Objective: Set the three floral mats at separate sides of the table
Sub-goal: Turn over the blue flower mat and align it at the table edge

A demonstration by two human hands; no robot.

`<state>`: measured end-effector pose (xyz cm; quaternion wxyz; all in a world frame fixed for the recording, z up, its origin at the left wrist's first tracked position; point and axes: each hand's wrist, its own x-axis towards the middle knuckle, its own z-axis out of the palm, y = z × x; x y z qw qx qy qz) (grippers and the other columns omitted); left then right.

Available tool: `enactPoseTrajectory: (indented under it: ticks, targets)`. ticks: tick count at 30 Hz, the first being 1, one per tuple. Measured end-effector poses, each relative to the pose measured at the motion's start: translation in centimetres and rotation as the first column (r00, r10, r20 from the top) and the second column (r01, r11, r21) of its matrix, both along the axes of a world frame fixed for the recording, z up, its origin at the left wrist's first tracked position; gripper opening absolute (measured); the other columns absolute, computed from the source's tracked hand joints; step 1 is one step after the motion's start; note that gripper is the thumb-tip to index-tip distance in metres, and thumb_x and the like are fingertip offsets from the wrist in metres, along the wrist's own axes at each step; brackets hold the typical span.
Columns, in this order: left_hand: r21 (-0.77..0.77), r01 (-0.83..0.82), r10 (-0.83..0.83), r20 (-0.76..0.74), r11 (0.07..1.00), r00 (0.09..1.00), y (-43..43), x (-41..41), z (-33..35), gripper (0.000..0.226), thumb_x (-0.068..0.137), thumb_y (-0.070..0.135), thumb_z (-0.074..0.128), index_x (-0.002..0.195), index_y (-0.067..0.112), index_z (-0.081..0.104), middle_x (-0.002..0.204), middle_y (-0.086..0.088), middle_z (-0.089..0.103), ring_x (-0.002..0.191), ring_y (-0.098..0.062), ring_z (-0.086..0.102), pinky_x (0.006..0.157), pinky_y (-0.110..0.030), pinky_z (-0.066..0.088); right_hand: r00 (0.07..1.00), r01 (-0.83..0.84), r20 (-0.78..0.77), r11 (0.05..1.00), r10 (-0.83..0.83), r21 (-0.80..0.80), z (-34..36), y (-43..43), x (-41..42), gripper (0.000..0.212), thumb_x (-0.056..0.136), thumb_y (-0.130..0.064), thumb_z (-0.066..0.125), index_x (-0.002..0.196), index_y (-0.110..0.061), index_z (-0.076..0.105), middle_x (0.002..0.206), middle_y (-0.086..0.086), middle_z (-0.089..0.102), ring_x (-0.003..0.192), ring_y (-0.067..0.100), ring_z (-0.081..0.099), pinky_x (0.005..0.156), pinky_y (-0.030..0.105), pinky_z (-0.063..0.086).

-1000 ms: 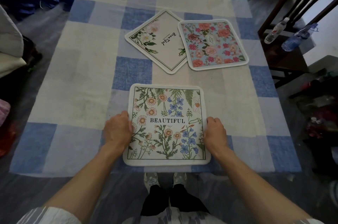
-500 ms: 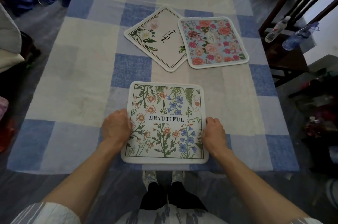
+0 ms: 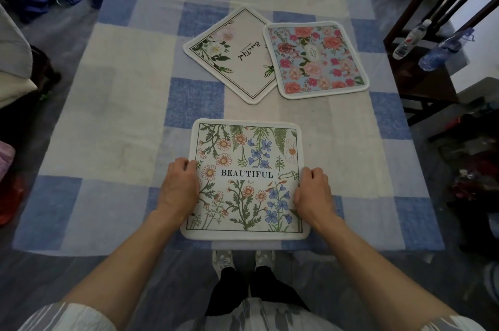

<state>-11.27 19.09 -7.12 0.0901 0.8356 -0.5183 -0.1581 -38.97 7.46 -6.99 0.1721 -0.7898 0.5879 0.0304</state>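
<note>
Both hands — left hand [image 3: 179, 187], right hand [image 3: 313, 191] — pinch the wildflower mat [image 3: 247, 179] by its side edges at the table's [image 3: 121, 120] near side; I judge it light, limp — best held at opposite edges.

wildflower mat [image 3: 247, 166] near edge, cream mat [image 3: 237, 60], rose mat [image 3: 316, 60] overlapping
</note>
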Motion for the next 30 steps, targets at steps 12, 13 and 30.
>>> enactPoseTrajectory:
  ticks: [12, 13, 30]
  targets:
    - [-0.019, -0.041, 0.041, -0.028, 0.999, 0.999, 0.2, -0.6, 0.3, 0.022, 0.089, 0.012, 0.058, 0.106, -0.001, 0.059, 0.114, -0.019, 0.055, 0.101, -0.031, 0.052, 0.079, -0.04, 0.054, 0.998, 0.018, 0.063, 0.998, -0.022, 0.068, -0.2, -0.1, -0.2, 0.023, 0.09, -0.006, 0.052, 0.111, -0.007, 0.044, 0.114, 0.013, 0.042, 0.097, 0.023, 0.047, 0.082, 0.033, 0.052]
    - [-0.019, -0.044, 0.044, -0.034, 0.999, 0.998, 0.2, -0.7, 0.3, 0.022, 0.089, 0.012, 0.058, 0.106, -0.001, 0.059, 0.114, -0.018, 0.054, 0.102, -0.03, 0.052, 0.08, -0.04, 0.054, 0.998, 0.016, 0.064, 0.998, -0.02, 0.065, -0.2, -0.1, -0.3, 0.023, 0.09, -0.006, 0.053, 0.111, -0.007, 0.044, 0.114, 0.013, 0.042, 0.097, 0.022, 0.047, 0.081, 0.032, 0.052]
    - [-0.044, 0.054, -0.051, 0.075, 0.998, 0.996, 1.7, -1.5, -0.5, 0.035, 0.089, 0.009, 0.061, 0.121, -0.004, 0.052, 0.125, -0.026, 0.051, 0.11, -0.038, 0.048, 0.085, -0.047, 0.052, 1.0, -0.007, 0.002, 1.0, 0.007, -0.024, -1.3, 1.8, -0.2, 0.058, 0.091, -0.015, 0.057, 0.139, -0.003, 0.028, 0.127, 0.017, 0.039, 0.106, 0.026, 0.041, 0.089, 0.036, 0.047]
